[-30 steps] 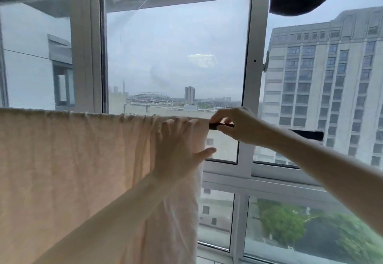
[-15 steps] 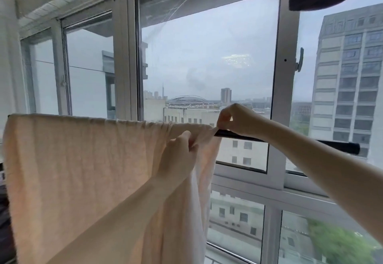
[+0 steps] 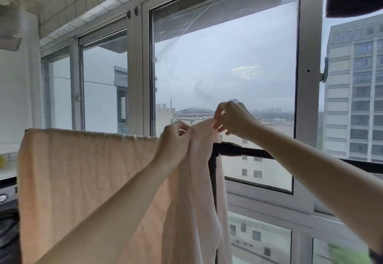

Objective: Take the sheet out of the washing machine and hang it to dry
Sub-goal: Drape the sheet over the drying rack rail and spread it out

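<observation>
Peach sheet draped over a black drying rail, its bunched right edge lifted just above the rail.

The left hand and right hand each pinch that pale, crinkled edge; spreading appears under way, and next it likely needs drawing rightward along the bare rail. A washing machine sits below the rail's left end.

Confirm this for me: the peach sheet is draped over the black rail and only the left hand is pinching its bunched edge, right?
Not quite. The head view shows both hands pinching: the left hand and the right hand each grip the bunched edge of the peach sheet draped over the black rail.
</observation>
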`<action>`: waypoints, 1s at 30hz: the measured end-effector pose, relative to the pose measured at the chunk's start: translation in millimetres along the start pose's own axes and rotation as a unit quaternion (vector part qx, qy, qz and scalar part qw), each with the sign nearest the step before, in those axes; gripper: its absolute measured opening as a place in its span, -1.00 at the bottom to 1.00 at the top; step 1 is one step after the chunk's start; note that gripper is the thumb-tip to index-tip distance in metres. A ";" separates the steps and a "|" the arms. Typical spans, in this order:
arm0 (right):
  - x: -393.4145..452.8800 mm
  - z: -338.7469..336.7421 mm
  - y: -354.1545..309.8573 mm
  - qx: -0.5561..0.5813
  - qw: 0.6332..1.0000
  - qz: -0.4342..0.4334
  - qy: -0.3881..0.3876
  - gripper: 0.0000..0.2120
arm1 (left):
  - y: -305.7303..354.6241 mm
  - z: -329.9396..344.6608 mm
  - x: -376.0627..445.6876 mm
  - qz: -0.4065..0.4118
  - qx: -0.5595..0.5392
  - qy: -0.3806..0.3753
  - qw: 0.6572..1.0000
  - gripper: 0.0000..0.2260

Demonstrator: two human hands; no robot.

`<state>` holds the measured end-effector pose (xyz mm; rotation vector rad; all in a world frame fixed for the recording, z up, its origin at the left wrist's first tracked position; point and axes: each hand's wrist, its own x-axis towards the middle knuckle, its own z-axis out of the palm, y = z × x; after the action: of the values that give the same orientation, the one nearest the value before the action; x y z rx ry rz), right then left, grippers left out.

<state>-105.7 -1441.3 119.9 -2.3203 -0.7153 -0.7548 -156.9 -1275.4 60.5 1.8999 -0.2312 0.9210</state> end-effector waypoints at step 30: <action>22.0 35.7 2.0 -0.036 0.965 -0.086 -0.245 -0.78 | -59.4 1.0 -20.3 0.181 0.427 0.028 0.885 -0.54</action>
<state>-77.2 -1412.2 109.8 -2.5629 -1.1298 -0.2726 -139.8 -1250.6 5.5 2.6866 -0.1540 1.4951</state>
